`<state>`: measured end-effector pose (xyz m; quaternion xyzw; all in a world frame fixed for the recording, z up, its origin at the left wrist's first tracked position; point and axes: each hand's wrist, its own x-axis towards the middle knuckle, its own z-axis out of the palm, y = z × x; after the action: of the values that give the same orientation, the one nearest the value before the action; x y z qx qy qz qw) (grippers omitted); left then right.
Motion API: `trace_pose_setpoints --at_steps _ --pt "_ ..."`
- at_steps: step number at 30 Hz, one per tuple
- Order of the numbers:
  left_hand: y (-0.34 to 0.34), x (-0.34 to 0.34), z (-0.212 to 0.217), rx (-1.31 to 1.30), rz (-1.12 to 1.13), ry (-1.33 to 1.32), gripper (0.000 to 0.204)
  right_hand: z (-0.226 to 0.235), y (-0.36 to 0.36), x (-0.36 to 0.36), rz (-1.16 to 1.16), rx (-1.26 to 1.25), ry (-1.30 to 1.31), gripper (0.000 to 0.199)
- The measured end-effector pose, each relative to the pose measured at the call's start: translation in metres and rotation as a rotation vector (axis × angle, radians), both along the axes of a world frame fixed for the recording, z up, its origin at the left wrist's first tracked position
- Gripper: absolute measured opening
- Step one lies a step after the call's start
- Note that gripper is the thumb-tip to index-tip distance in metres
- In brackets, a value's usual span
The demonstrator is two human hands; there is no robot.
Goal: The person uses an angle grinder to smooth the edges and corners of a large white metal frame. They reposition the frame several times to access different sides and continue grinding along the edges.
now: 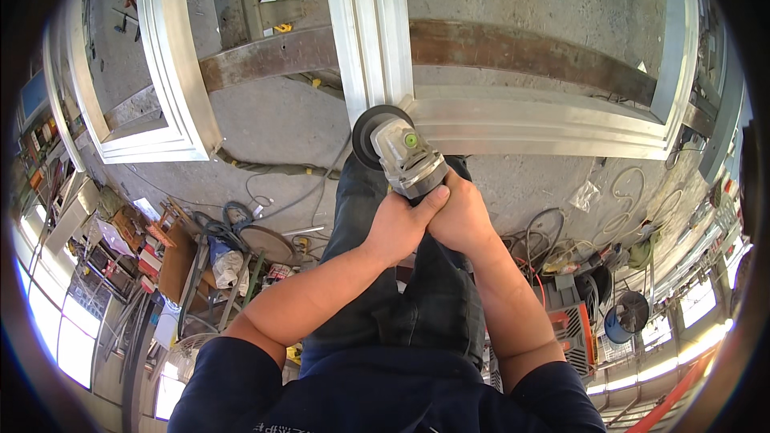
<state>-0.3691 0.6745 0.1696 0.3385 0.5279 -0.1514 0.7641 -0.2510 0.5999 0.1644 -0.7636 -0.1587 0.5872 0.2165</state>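
While both hands clamp one grinder (405, 156), observed from the head view as follows. Left hand (399, 224) wrapped tight around the rear of the grinder body, thumb laid across toward the other hand. Right hand (460, 215) closed over the same body from the right side, touching the left hand. Both forearms bare, rising from dark blue sleeves at the lower edge. Grinder: grey housing with a green button on top, dark disc (367, 135) at its front left. Disc positioned at the corner joint of a pale metal frame (513, 124), where an upright rail meets the lower rail; actual contact not determinable. Frame resting across a rusty steel beam (521, 48) above a concrete floor (273, 124). Second frame (172, 72) lying to the left, well apart from the disc. Dark trousers (433, 289) directly below the tool. Cables (553, 232) and an orange machine (571, 317) to the right; cluttered bench (176, 256) to the left.
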Motion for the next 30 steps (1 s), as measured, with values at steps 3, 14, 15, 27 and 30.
trace_pose_setpoints --at_steps 3,14,15,27,30 --pt "0.0 0.001 0.002 0.016 0.009 0.008 0.063 0.0 0.0 0.002 0.049 -0.004 0.025 0.039" --pt "0.001 0.003 -0.001 -0.036 0.077 -0.028 0.059 0.002 0.001 0.003 0.008 0.019 0.005 0.039" --pt "-0.001 0.003 0.0 -0.013 0.08 -0.018 0.059 0.002 0.0 0.004 0.015 0.035 0.005 0.038" --pt "-0.022 0.02 0.007 -0.236 0.197 -0.259 0.065 0.044 -0.018 0.024 0.155 -0.122 -0.227 0.049" --pt "-0.041 0.028 -0.015 -0.447 0.335 -0.445 0.065 0.055 -0.016 0.041 0.323 -0.183 -0.348 0.053"
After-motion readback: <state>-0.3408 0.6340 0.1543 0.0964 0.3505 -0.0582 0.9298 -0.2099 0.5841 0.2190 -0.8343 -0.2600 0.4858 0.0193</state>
